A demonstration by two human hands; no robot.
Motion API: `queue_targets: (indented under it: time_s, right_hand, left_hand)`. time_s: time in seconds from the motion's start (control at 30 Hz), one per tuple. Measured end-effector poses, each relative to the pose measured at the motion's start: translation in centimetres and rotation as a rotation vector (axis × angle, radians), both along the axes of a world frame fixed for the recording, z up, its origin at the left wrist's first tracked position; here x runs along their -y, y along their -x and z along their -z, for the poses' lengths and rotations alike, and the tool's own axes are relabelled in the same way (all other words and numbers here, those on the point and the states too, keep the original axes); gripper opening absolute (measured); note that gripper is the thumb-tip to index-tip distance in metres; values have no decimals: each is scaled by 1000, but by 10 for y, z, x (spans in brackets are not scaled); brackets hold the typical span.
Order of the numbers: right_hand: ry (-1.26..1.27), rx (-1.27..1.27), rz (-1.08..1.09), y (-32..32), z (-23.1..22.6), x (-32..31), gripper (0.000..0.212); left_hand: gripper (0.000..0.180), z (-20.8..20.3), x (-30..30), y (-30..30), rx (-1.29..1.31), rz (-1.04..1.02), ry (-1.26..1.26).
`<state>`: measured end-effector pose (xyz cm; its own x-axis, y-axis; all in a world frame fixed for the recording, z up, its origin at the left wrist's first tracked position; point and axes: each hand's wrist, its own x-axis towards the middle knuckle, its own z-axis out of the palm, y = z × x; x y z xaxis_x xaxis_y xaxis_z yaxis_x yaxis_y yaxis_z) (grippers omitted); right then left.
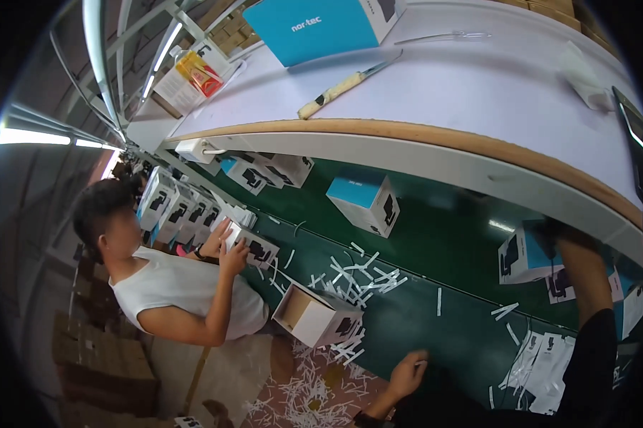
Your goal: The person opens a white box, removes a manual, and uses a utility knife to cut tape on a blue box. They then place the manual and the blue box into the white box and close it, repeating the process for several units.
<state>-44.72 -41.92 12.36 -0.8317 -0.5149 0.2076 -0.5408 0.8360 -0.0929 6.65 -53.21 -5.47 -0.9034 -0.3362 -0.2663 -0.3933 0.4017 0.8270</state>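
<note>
My left hand [409, 372] rests at the near edge of the green work surface, its fingers curled together with nothing visible in them. Far to the right, under the raised shelf, my right hand [552, 234] reaches to a white and blue box [519, 261]. That hand is dark with shadow and its fingers are hidden, so its grip on the box does not show. More boxes [634, 311] stand beside my right forearm. Flat printed white sheets or packets [542, 365] lie below it. Between my hands runs the green surface [450, 346].
An open box [314, 317] stands left of my left hand, by scattered white paper strips [361, 279]. A co-worker [186, 285] at left handles another box [256, 246]. A closed box [364, 203] sits under the shelf [435, 89], which carries a wrapped-handle knife [343, 89].
</note>
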Motion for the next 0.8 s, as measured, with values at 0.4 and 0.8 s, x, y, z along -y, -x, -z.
queue_targets:
  time_s: [0.4, 0.8]
  right_hand:
    - [664, 515, -515, -324, -3, -2, 21]
    - [892, -29, -311, -438, 41, -144, 20]
  left_hand:
    - [123, -42, -29, 57, -466, -186, 645]
    - [59, 36, 11, -58, 71, -451, -823]
